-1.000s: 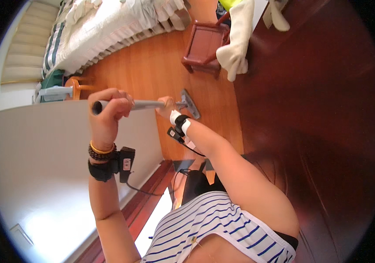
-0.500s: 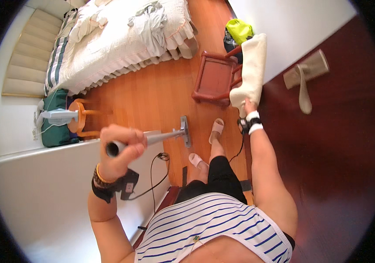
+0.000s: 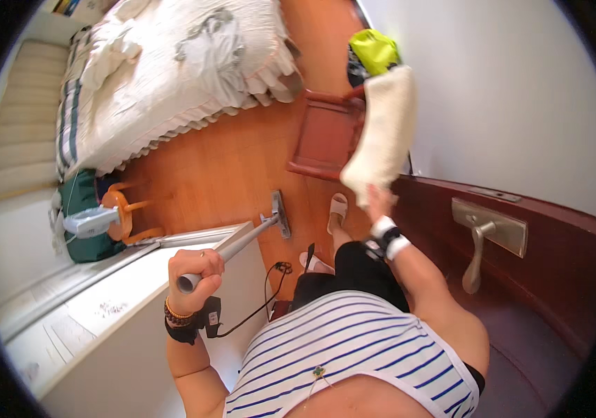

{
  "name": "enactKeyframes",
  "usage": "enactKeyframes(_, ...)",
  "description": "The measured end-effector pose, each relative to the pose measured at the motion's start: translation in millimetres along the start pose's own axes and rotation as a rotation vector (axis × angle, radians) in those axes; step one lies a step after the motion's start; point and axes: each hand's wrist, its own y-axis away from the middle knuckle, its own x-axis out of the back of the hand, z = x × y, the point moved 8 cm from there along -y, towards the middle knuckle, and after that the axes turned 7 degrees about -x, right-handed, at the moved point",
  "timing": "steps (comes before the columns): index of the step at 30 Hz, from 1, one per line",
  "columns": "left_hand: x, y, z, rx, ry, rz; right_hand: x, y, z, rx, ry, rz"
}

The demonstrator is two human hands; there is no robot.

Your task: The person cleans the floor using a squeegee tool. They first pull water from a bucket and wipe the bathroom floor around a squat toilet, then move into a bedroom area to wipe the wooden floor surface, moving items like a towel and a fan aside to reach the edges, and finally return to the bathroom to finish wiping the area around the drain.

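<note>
My left hand (image 3: 193, 272) is closed round the upper part of a grey vacuum cleaner wand (image 3: 245, 240), just below its hollow open end. The wand slants down to a flat grey floor head (image 3: 280, 214), which rests on the wooden floor ahead of my feet. On the right, my right hand (image 3: 379, 202), slightly blurred, grips the near corner of a cream cloth cover (image 3: 385, 118). That cover hangs over the backrest of a dark red wooden chair (image 3: 322, 136) and hides most of it.
A dark red door (image 3: 444, 202) with a metal handle (image 3: 477, 258) stands close on my right. To my left is a white partition (image 3: 235, 275). Beyond lie a bed (image 3: 151, 104), an orange stool (image 3: 124, 214) with a small pale fan, and a yellow-green bag (image 3: 374, 52). Dark cables hang near my legs.
My view has shifted, showing the partition's top and the door's edge. My right hand and the cloth-covered chair have come slightly leftward in view. The left hand keeps hold of the wand, lower in view.
</note>
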Motion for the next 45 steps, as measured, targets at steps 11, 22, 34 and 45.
enactKeyframes(11,-57,-56,26,-0.006,0.017,-0.207,-255,-17,-61,-0.337,-0.494,-0.485)
enactKeyframes(22,-95,-112,108,-0.353,0.215,-0.091,-76,65,-148,0.506,-0.301,-0.126)
enactKeyframes(34,-103,-154,-51,-0.318,0.345,0.065,-59,-157,-96,0.761,0.471,-0.189)
enactKeyframes(45,-127,-195,16,-0.308,0.085,-0.773,-110,-71,-104,0.580,-0.143,-0.064)
